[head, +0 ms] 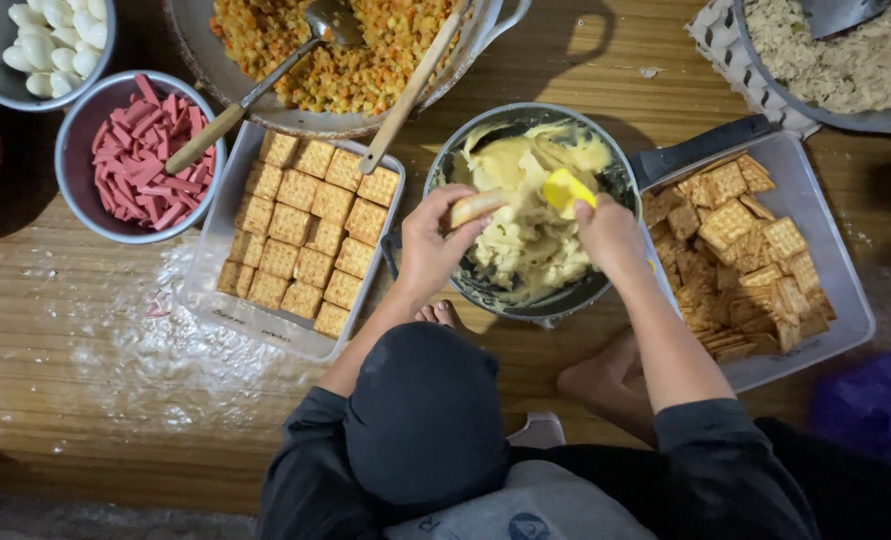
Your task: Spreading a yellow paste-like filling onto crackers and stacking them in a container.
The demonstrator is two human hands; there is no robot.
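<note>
My left hand holds a small pale cracker at the left rim of a dark pan filled with pale yellow cream. My right hand grips a yellow spatula whose blade rests on the cream, close to the cracker. Both hands hover over the pan, a few fingers' width apart. A clear tray of square crackers laid in neat rows sits just left of my left hand. Another clear tray with a loose heap of crackers lies right of my right hand.
Behind the pan stands a wide pot of diced orange and yellow filling with two long-handled spoons in it. A grey bowl of red strips and a bowl of white pieces stand far left. A basin of shredded pale food sits far right. Flour dusts the wooden surface.
</note>
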